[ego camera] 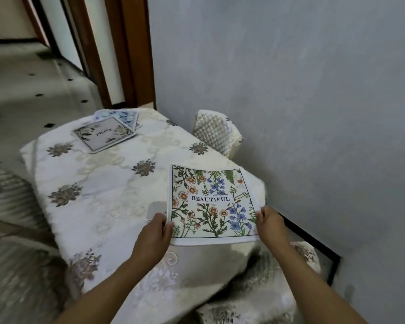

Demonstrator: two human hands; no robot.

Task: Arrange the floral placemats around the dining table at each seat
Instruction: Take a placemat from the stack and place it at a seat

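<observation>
Two bare forearms reach in from the bottom edge. Left hand [153,235] has its grip closed on the lower-left corner of a floral placemat [211,202], thumb on top, fingers underneath. Right hand [270,224] pinches the lower-right edge of the same mat, fingertips curled over the border. Both grips clenched on the mat; mat reads "BEAUTIFUL" in black caps at centre, w/ daisies, blue flowers, green fern sprigs inside a thin black frame, white border.

Mat sits at the near right corner of the worktop [108,183]; far edge appears to lie on the cloth, near edge overhangs the worktop edge where the hands hold it. Can't tell if the near part is lifted or resting.

Worktop covered by a white embroidered tablecloth [117,206] w/ grey-brown flower motifs and looping cream stitching; cloth drapes down at the near side.

Chair w/ cream floral cover [262,298] just below-right of the mat, partly under the cloth. Second chair, quilted cream back [214,130], on the right side by the grey wall [290,90].

Far left corner of the worktop: grey placemat [103,134] w/ script text, lying flat, overlapping a blue-flowered placemat [124,116] beneath it. Both well apart from the held mat.

Beyond: brown door frame [129,54], pale floor w/ small black diamonds [33,90].
</observation>
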